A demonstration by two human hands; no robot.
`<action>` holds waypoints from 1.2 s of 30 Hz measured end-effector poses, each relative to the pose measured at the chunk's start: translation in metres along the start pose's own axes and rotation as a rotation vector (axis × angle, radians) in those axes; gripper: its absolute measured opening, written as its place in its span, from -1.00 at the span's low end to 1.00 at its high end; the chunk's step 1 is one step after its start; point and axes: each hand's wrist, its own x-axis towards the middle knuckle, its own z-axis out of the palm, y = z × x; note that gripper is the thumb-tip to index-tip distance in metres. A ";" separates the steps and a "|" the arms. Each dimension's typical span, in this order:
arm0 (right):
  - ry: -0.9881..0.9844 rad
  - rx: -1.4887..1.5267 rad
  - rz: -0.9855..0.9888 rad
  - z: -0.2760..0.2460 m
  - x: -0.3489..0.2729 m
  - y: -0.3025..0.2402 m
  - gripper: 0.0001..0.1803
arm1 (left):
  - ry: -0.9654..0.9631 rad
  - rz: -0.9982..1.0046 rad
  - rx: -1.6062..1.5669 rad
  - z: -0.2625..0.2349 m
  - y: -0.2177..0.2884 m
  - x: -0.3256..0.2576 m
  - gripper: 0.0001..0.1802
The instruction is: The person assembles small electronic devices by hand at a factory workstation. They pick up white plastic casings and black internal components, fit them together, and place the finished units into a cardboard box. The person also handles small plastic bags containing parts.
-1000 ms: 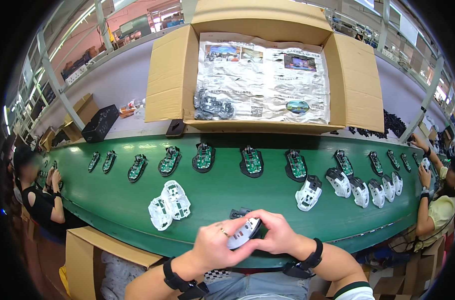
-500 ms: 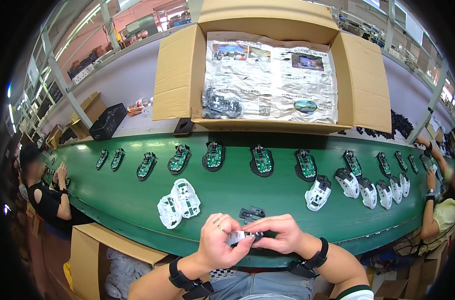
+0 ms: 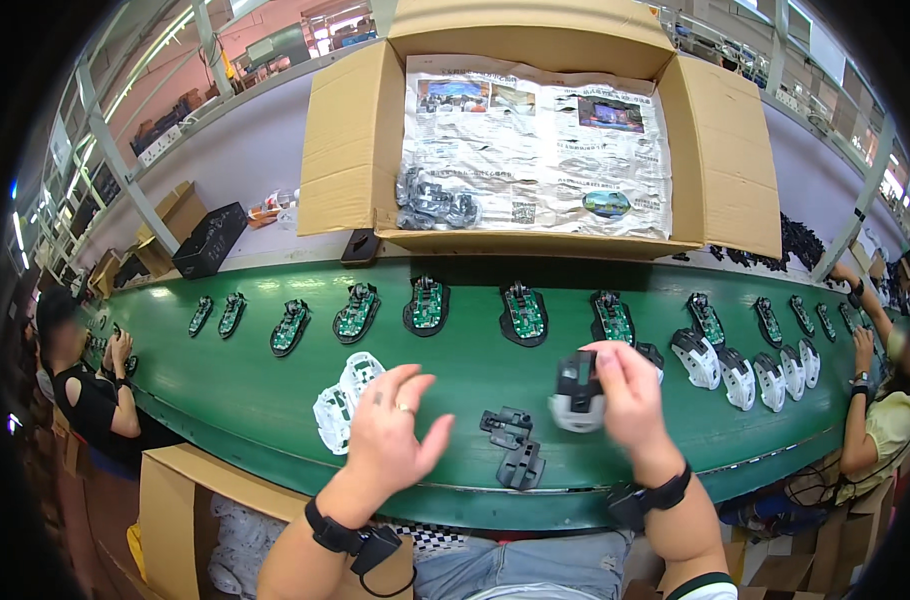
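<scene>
Head view: both hands are now apart; half a second ago they met around a part low over the green belt [image 3: 455, 375].
Right hand [image 3: 632, 402]: thumb and fingers grasp a white-and-black shell [image 3: 579, 412], raised right of centre, near the shell row [image 3: 737, 382].
Left hand [image 3: 385, 440]: fingers spread and released, holding nothing, beside the white shells [image 3: 332, 418]; contact cannot be told.
Dark parts: a front piece [image 3: 521, 466] now shows just below the rear piece [image 3: 506, 426], both on the belt.
Meaning: the two-handed handling of the shell seems over.
Writing: the newspaper sheet [image 3: 530, 150] carries print and photographs; no brand is legible on the shells.
</scene>
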 end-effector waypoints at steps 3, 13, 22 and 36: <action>0.157 -0.627 -0.282 -0.014 0.016 0.025 -0.63 | -0.233 -0.177 0.326 0.003 -0.018 -0.007 -0.35; -0.794 -0.719 -0.496 0.049 -0.045 0.010 -0.32 | -0.168 -0.005 0.016 0.014 -0.025 -0.005 -0.48; -0.386 -0.117 -0.147 0.051 -0.022 0.029 -0.72 | 0.001 -0.347 -0.402 0.018 -0.002 0.001 -0.65; -0.415 -0.459 -0.334 0.042 -0.021 0.029 -0.50 | -0.390 -0.067 -0.431 0.015 -0.008 0.001 -0.27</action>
